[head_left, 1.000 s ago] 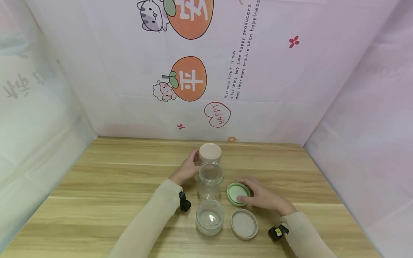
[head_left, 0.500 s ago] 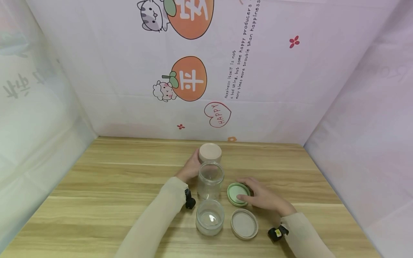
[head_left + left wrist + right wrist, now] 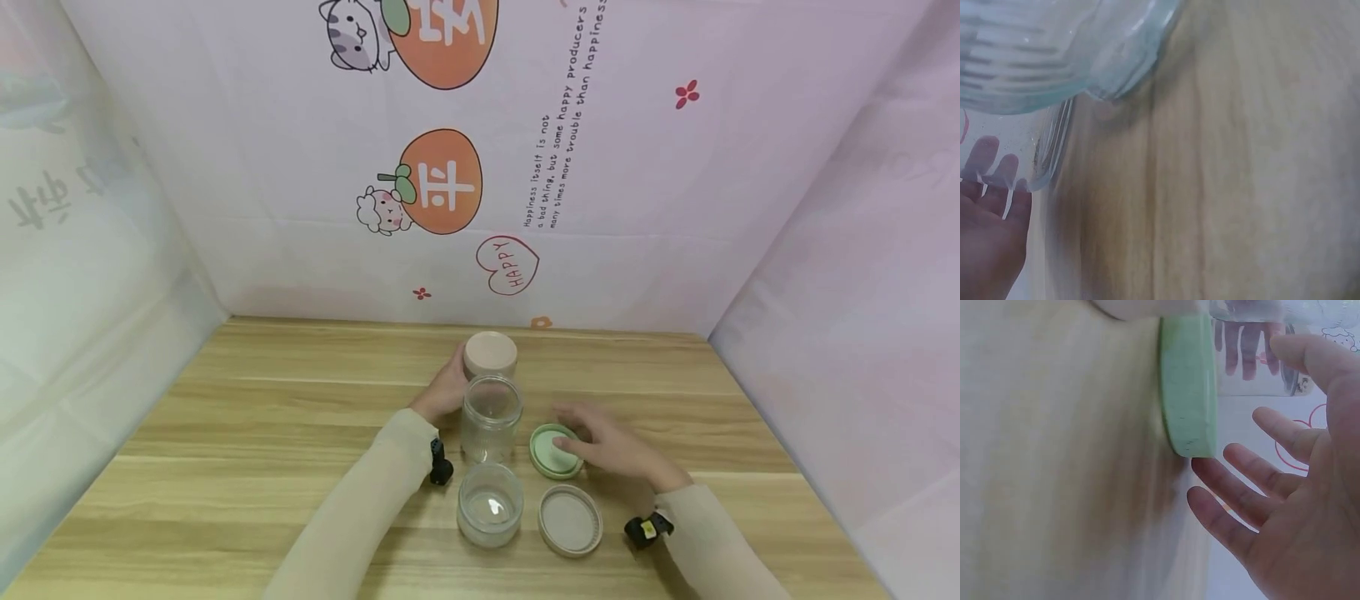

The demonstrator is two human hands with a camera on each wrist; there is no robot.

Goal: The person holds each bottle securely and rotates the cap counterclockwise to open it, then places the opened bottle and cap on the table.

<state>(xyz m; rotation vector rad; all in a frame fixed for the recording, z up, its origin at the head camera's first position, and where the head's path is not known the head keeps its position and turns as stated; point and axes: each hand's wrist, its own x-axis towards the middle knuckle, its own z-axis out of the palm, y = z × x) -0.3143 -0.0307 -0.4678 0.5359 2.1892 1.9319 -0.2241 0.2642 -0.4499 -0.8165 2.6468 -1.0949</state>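
In the head view, my left hand (image 3: 446,390) grips the side of a glass jar with a beige lid (image 3: 491,353) at the back of the row. Through that jar's glass (image 3: 1029,134) the left wrist view shows its fingertips. A taller open glass jar (image 3: 489,437) stands just in front. My right hand (image 3: 611,446) hovers at a green jar lid (image 3: 547,457), thumb over it. In the right wrist view, its fingers (image 3: 1229,506) are spread and loosely bent beside the green rim (image 3: 1191,387), holding nothing.
A short open glass jar (image 3: 489,510) stands nearest in the row. A beige jar lid (image 3: 568,523) lies inner side up to its right, in front of the green one. The wooden table (image 3: 262,442) meets printed cloth walls (image 3: 637,233) at back and sides.
My left hand has moved in closer round the back jar. The right hand has risen slightly off the green lid, its fingers blurred. Jars and lids stay in place.
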